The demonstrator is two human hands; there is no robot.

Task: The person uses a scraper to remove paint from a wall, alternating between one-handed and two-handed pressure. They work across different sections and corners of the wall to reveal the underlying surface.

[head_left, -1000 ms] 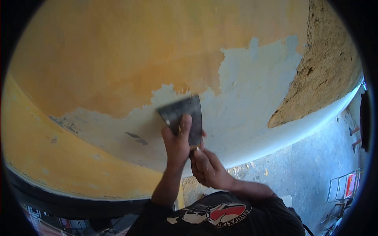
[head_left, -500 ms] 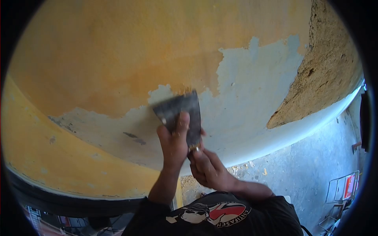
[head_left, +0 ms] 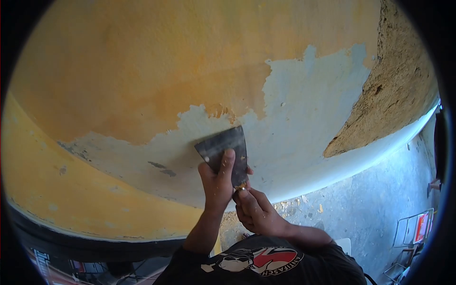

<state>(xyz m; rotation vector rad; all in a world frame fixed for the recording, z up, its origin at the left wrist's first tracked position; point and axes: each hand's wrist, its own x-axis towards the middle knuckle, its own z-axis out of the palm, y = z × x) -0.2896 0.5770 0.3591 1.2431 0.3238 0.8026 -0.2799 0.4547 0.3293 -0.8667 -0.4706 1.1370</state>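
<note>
A wide metal scraper [head_left: 223, 149] is held in front of the wall, its broad edge just below the ragged border between orange paint [head_left: 156, 102] and a bare pale patch [head_left: 299, 109]. My left hand [head_left: 219, 180] grips the blade from the left, thumb lying on its face and some fingertips showing past the right side. Lower down, my right hand [head_left: 259, 211] is closed round the scraper's handle, which is mostly hidden. Small paint flakes cling to the blade and my left hand. Loosened orange paint wrinkles above the blade.
Rough brown exposed wall [head_left: 380, 95] lies at the upper right. A yellow surface [head_left: 95, 194] curves along the lower left. Debris lies on the grey floor [head_left: 351, 204] near the wall's foot. A metal-framed rack [head_left: 403, 230] with a red item stands at the far right.
The scraper and both my hands have moved down and slightly right, away from the paint border. More wrinkled, loosened paint now shows above the blade.
</note>
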